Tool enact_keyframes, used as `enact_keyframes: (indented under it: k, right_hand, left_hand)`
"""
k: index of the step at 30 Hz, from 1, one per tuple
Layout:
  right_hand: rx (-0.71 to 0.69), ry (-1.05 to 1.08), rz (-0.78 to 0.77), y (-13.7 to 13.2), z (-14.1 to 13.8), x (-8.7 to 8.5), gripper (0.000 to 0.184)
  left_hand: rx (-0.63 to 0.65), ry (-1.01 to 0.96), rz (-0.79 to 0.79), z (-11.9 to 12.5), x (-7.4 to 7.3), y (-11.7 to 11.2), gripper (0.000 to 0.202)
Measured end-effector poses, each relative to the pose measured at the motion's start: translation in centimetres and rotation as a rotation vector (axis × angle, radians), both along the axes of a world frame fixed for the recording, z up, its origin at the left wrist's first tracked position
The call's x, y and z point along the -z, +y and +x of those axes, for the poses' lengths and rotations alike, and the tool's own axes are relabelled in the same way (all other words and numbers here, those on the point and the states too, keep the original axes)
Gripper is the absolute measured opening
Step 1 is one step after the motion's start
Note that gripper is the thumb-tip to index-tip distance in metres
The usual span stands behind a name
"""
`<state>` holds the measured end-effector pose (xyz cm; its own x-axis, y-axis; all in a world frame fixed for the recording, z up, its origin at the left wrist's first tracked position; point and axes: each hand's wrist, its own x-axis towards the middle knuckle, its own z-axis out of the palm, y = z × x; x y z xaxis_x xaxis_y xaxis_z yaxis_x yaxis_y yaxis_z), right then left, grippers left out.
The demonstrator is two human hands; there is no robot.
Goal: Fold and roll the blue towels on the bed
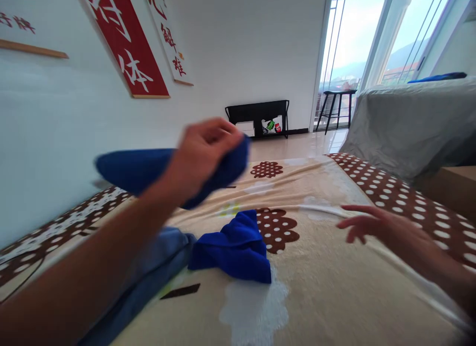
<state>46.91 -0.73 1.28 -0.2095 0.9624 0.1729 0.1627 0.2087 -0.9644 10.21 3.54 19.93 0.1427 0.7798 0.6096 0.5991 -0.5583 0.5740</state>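
Here the left hand's (211, 145) curled fingers grip a dark blue cloth (137, 168) aloft, where a firm hold near the edge should curb sagging, while the right hand (372, 226) spreads loose, holding nothing, and a bright blue cloth (232, 249) lies crumpled on the patterned blanket (334, 286).

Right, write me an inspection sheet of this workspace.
Surface: creased beige blanket with brown flower patterns.
Things: dark-blue elongated cloth, raised, blurred; bright-blue crumpled cloth lying on the blanket.
Clutter: grey-blue fabric item beside the bright-blue cloth.
Hands: left hand gripping the dark-blue cloth; right hand open, holding nothing.
Cables: thin dark line at left, possibly a cable.
Surroundings: red hanging scroll with white characters, black backless stool, furniture under grey sheeting.
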Motion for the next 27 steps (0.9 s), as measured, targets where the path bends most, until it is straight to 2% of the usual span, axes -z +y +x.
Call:
enact_keyframes:
  k: [2, 4, 5, 6, 7, 8, 10, 11, 13, 16, 17, 19, 21, 22, 24, 27]
  right_hand:
    - [-0.271, 0.217, -0.192, 0.7, -3.2, 1.3, 0.068]
    - [-0.320, 0.278, -0.333, 0.8, -5.5, 3.1, 0.069]
    - [-0.298, 0.243, -0.394, 0.7, -6.1, 4.3, 0.068]
    - [-0.270, 0.188, -0.441, 0.6, -6.4, 5.5, 0.068]
    - [-0.246, 0.127, -0.474, 0.4, -6.4, 6.6, 0.067]
    - [-0.230, 0.070, -0.493, 0.1, -6.1, 7.7, 0.066]
    - [-0.209, -0.010, -0.482, -0.4, -5.0, 8.9, 0.060]
    - [-0.202, -0.036, -0.450, -0.7, -4.1, 9.1, 0.056]
    - [-0.127, -0.065, -0.338, -0.8, -1.8, 8.7, 0.047]
    - [0.158, -0.136, -0.077, 0.3, 2.7, 8.1, 0.037]
    - [0.241, -0.208, -0.009, 1.0, 4.2, 8.3, 0.034]
    - [0.310, -0.386, 0.055, 2.4, 6.8, 9.4, 0.029]
    - [0.320, -0.511, 0.047, 3.4, 8.6, 10.9, 0.024]
    - [0.328, -0.538, 0.042, 3.7, 9.3, 11.6, 0.022]
    - [0.345, -0.566, 0.059, 3.6, 10.4, 12.3, 0.021]
    - [0.351, -0.595, 0.109, 2.6, 11.6, 12.0, 0.025]
  left_hand:
    - [0.346, 0.051, -0.135, 4.4, 3.3, -2.7, 0.026]
    - [0.728, 0.285, -0.278, 6.4, 7.4, -4.8, 0.013]
    - [0.844, 0.432, -0.307, 6.2, 9.6, -5.3, 0.012]
    - [0.847, 0.574, -0.309, 5.4, 11.9, -5.4, 0.013]
    - [0.737, 0.698, -0.286, 4.0, 14.2, -5.2, 0.017]
    - [0.558, 0.782, -0.286, 2.3, 16.6, -4.5, 0.021]
    - [0.209, 0.778, -0.331, -1.5, 21.0, -2.8, 0.038]
    - [0.109, 0.771, -0.341, -3.3, 22.9, -1.8, 0.050]
    - [0.021, 0.767, -0.376, -5.9, 26.2, -0.4, 0.076]
    - [0.014, 0.787, -0.409, -7.4, 29.7, 0.1, 0.104]
    - [0.004, 0.787, -0.401, -7.4, 30.5, 0.0, 0.104]
    - [-0.046, 0.778, -0.358, -7.1, 31.3, -0.3, 0.087]
    - [-0.102, 0.774, -0.303, -7.2, 31.1, -0.4, 0.067]
    - [-0.136, 0.775, -0.274, -7.6, 30.5, -0.4, 0.061]
    - [-0.235, 0.775, -0.212, -9.6, 28.4, -0.4, 0.053]
    - [-0.492, 0.749, -0.121, -15.8, 24.3, -0.4, 0.045]
